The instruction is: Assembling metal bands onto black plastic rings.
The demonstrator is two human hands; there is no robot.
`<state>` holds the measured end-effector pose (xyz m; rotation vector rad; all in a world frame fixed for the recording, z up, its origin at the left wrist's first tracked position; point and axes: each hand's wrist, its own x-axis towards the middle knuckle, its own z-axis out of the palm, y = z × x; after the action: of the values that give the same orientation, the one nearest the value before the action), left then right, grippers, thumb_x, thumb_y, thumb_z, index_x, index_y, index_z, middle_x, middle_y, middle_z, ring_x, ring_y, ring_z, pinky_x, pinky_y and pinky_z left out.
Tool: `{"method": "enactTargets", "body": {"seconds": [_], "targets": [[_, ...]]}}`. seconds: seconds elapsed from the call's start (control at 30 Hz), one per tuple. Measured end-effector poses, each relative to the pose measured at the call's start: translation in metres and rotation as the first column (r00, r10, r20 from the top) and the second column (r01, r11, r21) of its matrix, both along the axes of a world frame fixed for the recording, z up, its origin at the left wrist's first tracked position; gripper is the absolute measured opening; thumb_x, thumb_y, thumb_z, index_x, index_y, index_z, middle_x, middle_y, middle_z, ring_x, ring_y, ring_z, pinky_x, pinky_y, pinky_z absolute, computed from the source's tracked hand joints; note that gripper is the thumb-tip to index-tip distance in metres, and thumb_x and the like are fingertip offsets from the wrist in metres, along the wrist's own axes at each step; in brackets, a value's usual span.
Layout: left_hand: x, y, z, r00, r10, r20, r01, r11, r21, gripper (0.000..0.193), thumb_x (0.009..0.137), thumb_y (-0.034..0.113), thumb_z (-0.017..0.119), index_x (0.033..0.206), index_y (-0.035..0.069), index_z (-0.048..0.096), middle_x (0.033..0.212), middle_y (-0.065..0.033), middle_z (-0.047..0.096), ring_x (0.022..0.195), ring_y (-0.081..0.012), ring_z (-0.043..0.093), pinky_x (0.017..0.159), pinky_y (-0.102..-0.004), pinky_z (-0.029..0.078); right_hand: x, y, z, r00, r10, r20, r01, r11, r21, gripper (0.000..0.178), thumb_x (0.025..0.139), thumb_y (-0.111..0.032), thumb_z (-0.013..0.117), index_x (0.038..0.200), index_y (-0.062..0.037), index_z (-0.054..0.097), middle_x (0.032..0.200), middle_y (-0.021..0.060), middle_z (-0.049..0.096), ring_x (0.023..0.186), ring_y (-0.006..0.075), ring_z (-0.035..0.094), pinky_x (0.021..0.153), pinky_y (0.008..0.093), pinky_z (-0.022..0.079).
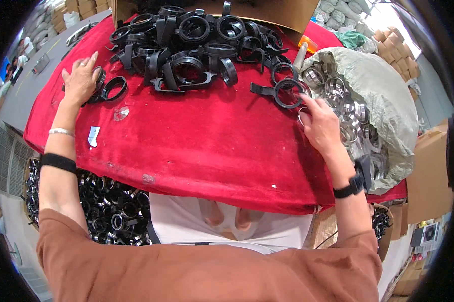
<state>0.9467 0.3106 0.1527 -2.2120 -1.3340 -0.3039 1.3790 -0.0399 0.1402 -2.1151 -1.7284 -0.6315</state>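
At the left of the red-covered table, my left hand (80,83) is over a black ring part (101,79), fingers spread, its palm side hidden. Close beside it lies another black ring (114,88). My right hand (320,123) is at the right, a thin shiny metal ring (302,117) at its thumb and curled fingers. Its index fingertip reaches to the rim of a black ring with a side tab (287,94). A big heap of black ring parts (189,70) stands at the far middle of the table.
A pale sack (388,95) of metal rings (350,123) lies open at the right. Behind the heap stands a cardboard box (267,12). An orange-handled tool (307,45) lies near the sack. Scraps of paper (93,136) are on the red cloth (201,146). More black parts (113,211) are below the table's left edge.
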Motion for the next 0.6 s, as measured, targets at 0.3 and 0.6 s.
{"method": "enactTargets", "body": {"seconds": [0.3,0.6], "targets": [[0.193,-0.214,-0.008,0.437,-0.85,0.293,0.835,0.505,0.218,0.057,0.064,0.021,0.077,0.115,0.004,0.056,0.116,-0.0142,0.059,0.114,-0.0297,0.053,0.108,-0.0483,0.028,-0.004,0.018,0.048,0.968,0.221,0.118,-0.169,0.924,-0.343,0.025,0.075,-0.022,0.072,0.091,-0.006,0.062,0.082,0.0153,0.062,0.079,0.0254,0.063,0.069,0.036,0.051],[0.253,-0.213,-0.027,0.085,-0.101,0.991,0.978,0.2,-0.064,0.021,0.091,0.021,0.058,0.095,0.002,0.053,0.078,-0.0093,0.061,0.065,-0.0177,0.063,0.06,-0.0309,0.053,0.048,-0.016,0.045,0.903,-0.296,-0.31,0.223,0.942,-0.25,0.077,0.071,-0.058,0.068,0.112,0.0055,0.059,0.1,0.0237,0.064,0.096,0.0335,0.063,0.085,0.0392,0.049]]}}
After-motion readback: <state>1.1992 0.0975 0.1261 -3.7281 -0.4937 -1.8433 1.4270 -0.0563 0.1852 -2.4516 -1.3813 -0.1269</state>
